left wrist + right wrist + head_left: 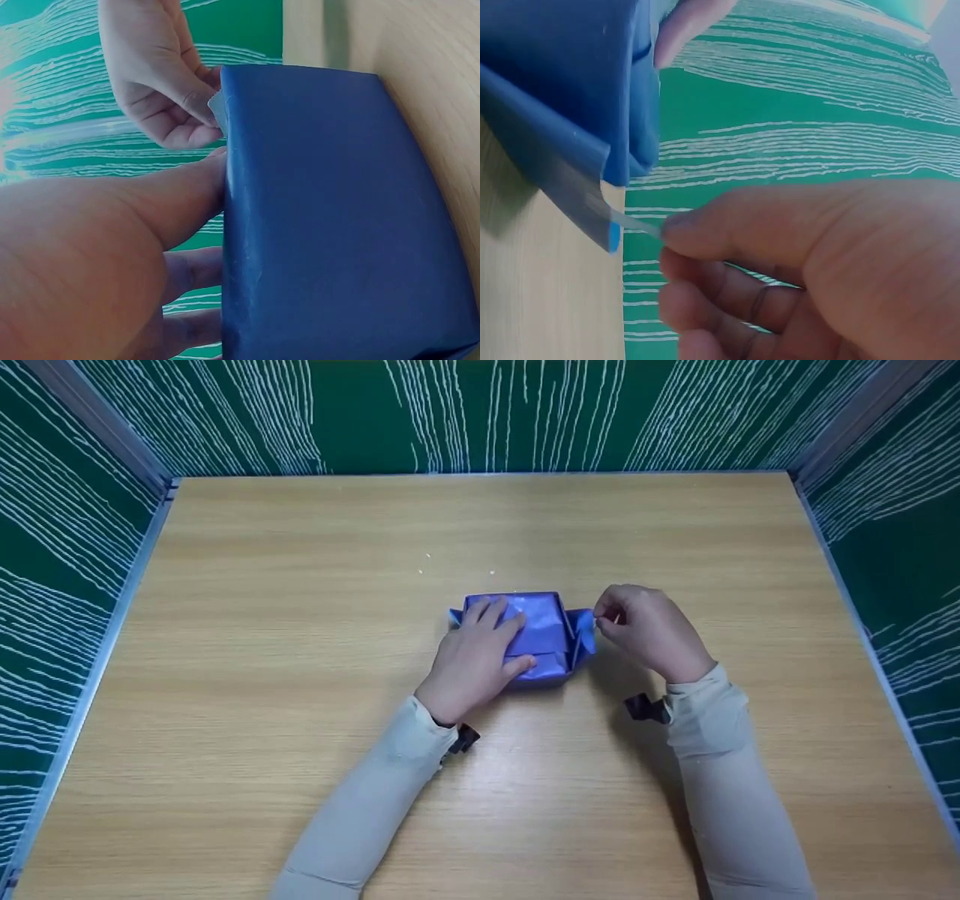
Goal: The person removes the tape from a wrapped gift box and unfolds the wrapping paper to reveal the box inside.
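Note:
A box-shaped package wrapped in shiny blue paper lies on the table, its right-end paper flap sticking out loose. My left hand rests on the package's top with fingers spread, thumb near the front edge. Off the right end, my right hand pinches a narrow clear strip, apparently tape, between thumb and forefinger. In the right wrist view that strip runs to the edge of the flap. The left wrist view shows the package's smooth front side. Part of the left end is hidden by my left hand.
The wooden table carries a few tiny white scraps beyond the package. Green walls with white streaks enclose its back and sides. Dark wrist cameras jut from both cuffs.

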Demonstrator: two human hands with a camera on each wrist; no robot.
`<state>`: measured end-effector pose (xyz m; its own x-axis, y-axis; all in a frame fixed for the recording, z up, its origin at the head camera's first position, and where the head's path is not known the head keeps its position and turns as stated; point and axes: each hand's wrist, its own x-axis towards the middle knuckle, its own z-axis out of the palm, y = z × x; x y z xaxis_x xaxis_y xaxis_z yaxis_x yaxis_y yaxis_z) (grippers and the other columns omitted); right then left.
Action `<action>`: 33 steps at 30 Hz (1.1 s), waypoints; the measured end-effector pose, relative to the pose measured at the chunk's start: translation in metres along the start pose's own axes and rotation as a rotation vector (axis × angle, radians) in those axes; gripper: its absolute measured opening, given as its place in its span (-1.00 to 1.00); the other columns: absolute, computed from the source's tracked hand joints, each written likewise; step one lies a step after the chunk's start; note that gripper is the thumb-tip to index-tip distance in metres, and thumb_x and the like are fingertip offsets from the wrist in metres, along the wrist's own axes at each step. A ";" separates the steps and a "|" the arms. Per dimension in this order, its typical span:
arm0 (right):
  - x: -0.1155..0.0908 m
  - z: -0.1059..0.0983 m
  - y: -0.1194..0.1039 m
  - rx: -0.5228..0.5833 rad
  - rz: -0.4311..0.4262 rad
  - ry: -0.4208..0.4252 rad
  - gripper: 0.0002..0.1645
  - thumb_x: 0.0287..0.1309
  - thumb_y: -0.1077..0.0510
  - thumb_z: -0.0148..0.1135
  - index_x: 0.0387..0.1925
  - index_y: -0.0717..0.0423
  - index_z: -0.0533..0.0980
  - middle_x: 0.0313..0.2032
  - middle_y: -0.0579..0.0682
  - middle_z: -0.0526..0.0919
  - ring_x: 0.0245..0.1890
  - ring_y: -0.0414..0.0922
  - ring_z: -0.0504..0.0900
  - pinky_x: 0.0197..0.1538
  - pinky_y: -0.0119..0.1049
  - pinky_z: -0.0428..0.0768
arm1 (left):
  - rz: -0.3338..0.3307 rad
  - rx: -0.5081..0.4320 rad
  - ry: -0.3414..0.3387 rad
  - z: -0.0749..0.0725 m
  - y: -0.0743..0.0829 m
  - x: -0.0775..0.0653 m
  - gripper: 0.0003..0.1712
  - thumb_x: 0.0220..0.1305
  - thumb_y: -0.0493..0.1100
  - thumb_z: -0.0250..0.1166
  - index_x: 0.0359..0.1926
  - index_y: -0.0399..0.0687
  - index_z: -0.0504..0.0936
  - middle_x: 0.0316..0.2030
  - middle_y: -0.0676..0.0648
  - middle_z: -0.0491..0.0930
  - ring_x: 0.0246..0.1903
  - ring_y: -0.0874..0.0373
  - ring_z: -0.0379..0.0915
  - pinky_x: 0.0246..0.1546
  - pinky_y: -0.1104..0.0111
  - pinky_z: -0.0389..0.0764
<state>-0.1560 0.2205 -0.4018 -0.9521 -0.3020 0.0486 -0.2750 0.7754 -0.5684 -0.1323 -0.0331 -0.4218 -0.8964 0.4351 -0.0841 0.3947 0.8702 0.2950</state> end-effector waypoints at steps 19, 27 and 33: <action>0.001 0.000 0.015 -0.146 0.136 -0.128 -0.81 0.31 0.20 0.23 -0.17 0.26 0.63 -0.23 0.21 0.72 -0.20 0.16 0.67 -0.12 0.12 0.58 | 0.024 0.012 0.046 0.001 -0.001 0.000 -0.21 0.44 0.38 0.16 0.50 0.09 0.43 0.55 -0.18 0.23 0.54 -0.19 0.07 0.19 -0.07 0.58; -0.006 -0.004 -0.010 -0.113 0.077 0.038 -0.69 0.37 0.18 0.11 0.01 0.30 0.60 -0.10 0.22 0.65 -0.11 0.18 0.63 -0.10 0.14 0.60 | 0.017 0.007 0.030 0.000 -0.001 -0.001 -0.20 0.44 0.39 0.14 0.51 0.10 0.41 0.56 -0.17 0.20 0.55 -0.19 0.05 0.26 -0.08 0.52; -0.008 0.009 -0.035 -0.095 -0.141 -0.059 -0.64 0.31 0.09 0.39 0.05 0.18 0.63 -0.06 0.08 0.63 -0.11 0.02 0.61 -0.01 -0.01 0.64 | 0.028 0.017 0.049 -0.001 0.000 0.001 -0.20 0.43 0.39 0.16 0.50 0.08 0.42 0.54 -0.17 0.25 0.52 -0.16 0.11 0.25 -0.06 0.54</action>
<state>-0.1372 0.1910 -0.3898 -0.8946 -0.4410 0.0723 -0.4190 0.7713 -0.4792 -0.1332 -0.0335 -0.4208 -0.8938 0.4476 -0.0290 0.4226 0.8620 0.2801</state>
